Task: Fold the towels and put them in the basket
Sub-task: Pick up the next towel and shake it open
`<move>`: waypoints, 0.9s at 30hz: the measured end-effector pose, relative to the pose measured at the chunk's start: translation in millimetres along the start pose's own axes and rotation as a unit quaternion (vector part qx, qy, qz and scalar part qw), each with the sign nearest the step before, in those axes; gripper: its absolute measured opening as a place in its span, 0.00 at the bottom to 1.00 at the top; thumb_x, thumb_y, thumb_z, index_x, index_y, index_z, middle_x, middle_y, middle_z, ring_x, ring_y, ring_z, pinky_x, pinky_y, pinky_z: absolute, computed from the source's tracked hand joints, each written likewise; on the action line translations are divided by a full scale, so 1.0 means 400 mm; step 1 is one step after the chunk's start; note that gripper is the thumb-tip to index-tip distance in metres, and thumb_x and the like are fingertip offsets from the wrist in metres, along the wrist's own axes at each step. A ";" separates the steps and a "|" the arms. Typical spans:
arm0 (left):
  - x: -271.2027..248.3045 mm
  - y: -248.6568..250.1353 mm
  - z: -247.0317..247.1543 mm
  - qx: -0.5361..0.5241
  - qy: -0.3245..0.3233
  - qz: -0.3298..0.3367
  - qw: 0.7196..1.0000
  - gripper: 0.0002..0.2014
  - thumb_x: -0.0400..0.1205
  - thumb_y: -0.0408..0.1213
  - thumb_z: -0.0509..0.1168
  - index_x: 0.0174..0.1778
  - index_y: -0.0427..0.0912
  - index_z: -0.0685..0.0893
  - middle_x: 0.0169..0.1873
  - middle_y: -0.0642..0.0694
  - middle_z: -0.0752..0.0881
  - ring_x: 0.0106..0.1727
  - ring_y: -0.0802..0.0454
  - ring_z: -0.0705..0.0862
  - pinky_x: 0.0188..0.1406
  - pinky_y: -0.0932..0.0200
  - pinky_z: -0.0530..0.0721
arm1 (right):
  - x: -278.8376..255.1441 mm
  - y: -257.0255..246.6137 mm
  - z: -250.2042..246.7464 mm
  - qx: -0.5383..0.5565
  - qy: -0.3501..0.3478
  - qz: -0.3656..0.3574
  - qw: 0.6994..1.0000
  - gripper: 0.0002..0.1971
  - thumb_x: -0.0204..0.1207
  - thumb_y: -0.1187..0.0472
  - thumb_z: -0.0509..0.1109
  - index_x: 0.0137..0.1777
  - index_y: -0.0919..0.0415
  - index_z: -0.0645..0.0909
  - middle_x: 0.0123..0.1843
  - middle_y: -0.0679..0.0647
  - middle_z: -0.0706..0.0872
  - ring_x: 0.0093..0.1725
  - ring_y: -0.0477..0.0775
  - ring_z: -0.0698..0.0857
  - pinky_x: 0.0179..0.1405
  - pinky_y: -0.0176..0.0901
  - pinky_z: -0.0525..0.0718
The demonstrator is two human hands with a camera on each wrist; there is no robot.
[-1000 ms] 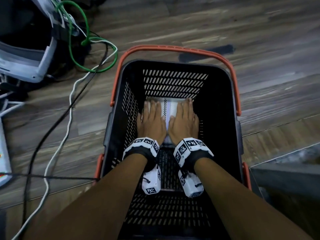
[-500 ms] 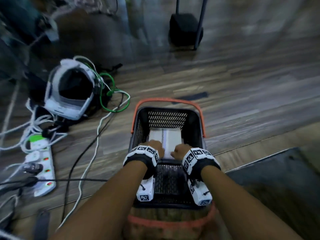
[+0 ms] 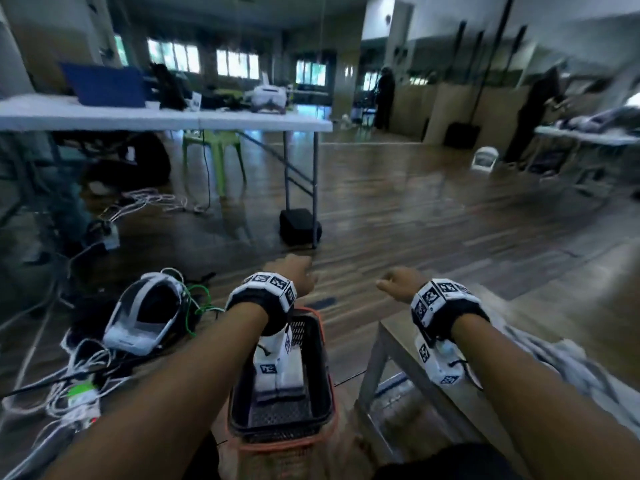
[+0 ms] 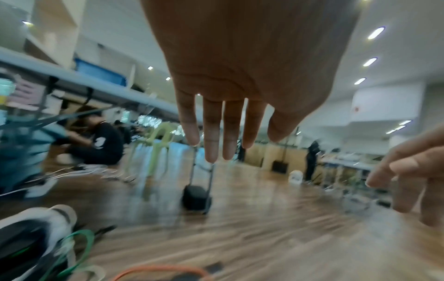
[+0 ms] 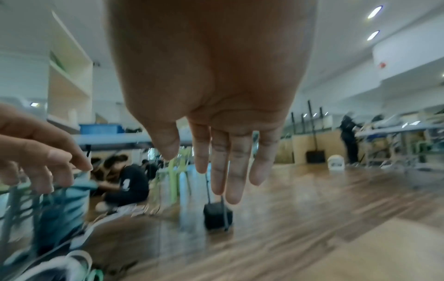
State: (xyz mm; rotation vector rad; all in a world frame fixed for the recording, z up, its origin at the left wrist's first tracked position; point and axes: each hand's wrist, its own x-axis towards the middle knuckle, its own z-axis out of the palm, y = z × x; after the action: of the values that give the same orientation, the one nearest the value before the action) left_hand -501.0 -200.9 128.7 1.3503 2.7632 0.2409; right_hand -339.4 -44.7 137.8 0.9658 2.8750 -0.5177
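Observation:
The black basket with an orange handle stands on the wood floor below my forearms. A folded white towel lies flat inside it, partly hidden by my left wrist camera. My left hand is raised above and beyond the basket, its fingers straight and empty. My right hand hovers to the right at the same height, its fingers relaxed and empty. A pile of grey-white towels lies on the low table under my right forearm.
A white headset and a tangle of cables with a power strip lie left of the basket. Ahead stand a white folding table, a green chair and a black stand base. People are in the background.
Both hands have come up out of the basket and off the folded towel, which stays inside. My head has lifted from the basket to the room.

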 end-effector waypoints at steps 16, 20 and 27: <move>-0.279 0.535 -0.119 0.001 0.045 0.298 0.954 0.18 0.82 0.54 0.57 0.61 0.48 0.81 0.61 0.41 0.82 0.61 0.41 0.81 0.55 0.52 0.77 | -0.654 0.196 -0.165 -0.030 0.130 0.159 0.978 0.18 0.81 0.53 0.62 0.58 0.67 0.83 0.57 0.60 0.87 0.56 0.58 0.84 0.42 0.38 0.70; -0.313 0.630 -0.084 -0.009 0.023 0.371 0.928 0.18 0.83 0.54 0.56 0.63 0.50 0.79 0.60 0.45 0.84 0.60 0.43 0.81 0.49 0.55 0.75 | -0.753 0.257 -0.148 -0.001 0.142 0.210 0.967 0.17 0.81 0.54 0.63 0.58 0.68 0.83 0.58 0.62 0.87 0.52 0.58 0.84 0.47 0.43 0.76; -0.367 0.760 -0.004 -0.007 -0.023 0.459 0.888 0.19 0.83 0.52 0.58 0.63 0.44 0.78 0.61 0.43 0.84 0.61 0.43 0.80 0.51 0.59 0.72 | -0.890 0.369 -0.075 0.049 0.155 0.298 0.941 0.17 0.81 0.55 0.63 0.59 0.69 0.82 0.57 0.64 0.86 0.54 0.62 0.85 0.45 0.41 0.76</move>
State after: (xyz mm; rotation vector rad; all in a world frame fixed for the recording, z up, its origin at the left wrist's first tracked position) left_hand -173.8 -132.8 177.7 2.4958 1.8492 0.2435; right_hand 35.0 -129.3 181.7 1.9903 2.5899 -0.4831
